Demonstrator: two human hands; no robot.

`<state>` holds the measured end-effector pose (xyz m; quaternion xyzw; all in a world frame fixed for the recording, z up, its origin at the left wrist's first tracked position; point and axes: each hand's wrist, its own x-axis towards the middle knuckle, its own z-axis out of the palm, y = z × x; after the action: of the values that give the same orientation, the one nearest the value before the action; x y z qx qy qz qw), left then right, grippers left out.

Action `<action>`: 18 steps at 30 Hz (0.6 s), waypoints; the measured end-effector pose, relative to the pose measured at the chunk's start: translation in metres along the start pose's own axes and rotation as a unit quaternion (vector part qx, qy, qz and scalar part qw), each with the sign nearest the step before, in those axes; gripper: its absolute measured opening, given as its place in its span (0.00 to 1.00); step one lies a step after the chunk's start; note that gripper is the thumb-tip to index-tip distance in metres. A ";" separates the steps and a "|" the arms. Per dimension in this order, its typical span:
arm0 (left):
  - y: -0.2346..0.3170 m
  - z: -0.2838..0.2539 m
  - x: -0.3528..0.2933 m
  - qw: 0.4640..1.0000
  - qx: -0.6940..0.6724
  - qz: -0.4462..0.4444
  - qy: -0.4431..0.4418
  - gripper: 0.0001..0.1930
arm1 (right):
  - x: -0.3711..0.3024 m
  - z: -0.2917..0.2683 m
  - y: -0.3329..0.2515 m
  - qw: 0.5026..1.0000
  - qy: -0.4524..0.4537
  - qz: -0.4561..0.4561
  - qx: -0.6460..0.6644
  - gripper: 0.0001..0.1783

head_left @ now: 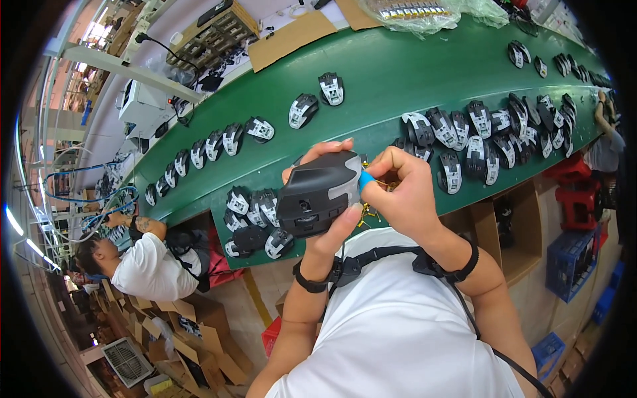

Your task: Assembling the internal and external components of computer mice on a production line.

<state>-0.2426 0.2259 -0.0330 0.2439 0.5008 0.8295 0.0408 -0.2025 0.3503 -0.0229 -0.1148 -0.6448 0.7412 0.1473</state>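
Observation:
My left hand (335, 232) is wrapped round a black and grey computer mouse (318, 189), held up above the near edge of the green bench. At the grey end of the mouse, my right hand (405, 189) is closed in a pinch. A small blue piece (365, 179) shows by its fingertips, against the mouse; whether it is gripped or worn on a finger I cannot tell. Small gold-coloured pieces (373, 217) show behind and below that hand, partly hidden. Several more black and silver mice (255, 209) lie just left of the held one.
A crowded group of mice (476, 152) covers the bench's right side. A spaced row of mice (212, 144) runs along the green bench (265, 99). At the left sits a co-worker in a white shirt (156, 268). Cardboard boxes (206, 331) and a blue crate (572, 262) stand below.

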 end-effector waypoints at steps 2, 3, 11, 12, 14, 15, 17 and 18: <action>-0.001 0.000 0.001 1.000 0.009 -0.004 0.006 0.31 | -0.001 0.000 0.002 1.000 0.001 0.003 0.002 0.07; -0.003 -0.003 0.003 0.996 0.059 0.059 -0.029 0.31 | -0.001 0.000 0.003 1.000 0.001 0.004 0.004 0.07; 0.008 0.002 0.005 0.999 -0.039 -0.024 0.012 0.36 | 0.001 0.007 0.000 0.997 -0.006 0.018 0.081 0.06; 0.007 0.001 0.003 0.999 -0.039 -0.024 0.015 0.36 | -0.001 0.007 0.001 0.997 -0.009 0.017 0.075 0.06; 0.004 0.000 -0.002 0.998 -0.051 -0.031 0.022 0.37 | -0.005 0.006 0.002 0.997 -0.013 0.017 0.069 0.06; 0.004 0.002 -0.003 0.998 -0.051 -0.032 0.023 0.37 | -0.006 0.006 0.003 0.997 -0.008 0.014 0.075 0.06; 0.006 0.004 -0.004 0.997 -0.066 -0.028 0.032 0.37 | -0.008 0.005 0.003 0.997 -0.004 0.012 0.080 0.07; 0.005 0.003 -0.004 0.997 -0.066 -0.028 0.031 0.37 | -0.008 0.004 0.004 0.997 -0.005 0.002 0.073 0.07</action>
<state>-0.2370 0.2247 -0.0292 0.2007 0.4527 0.8664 0.0648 -0.1968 0.3430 -0.0267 -0.1010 -0.5895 0.7871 0.1508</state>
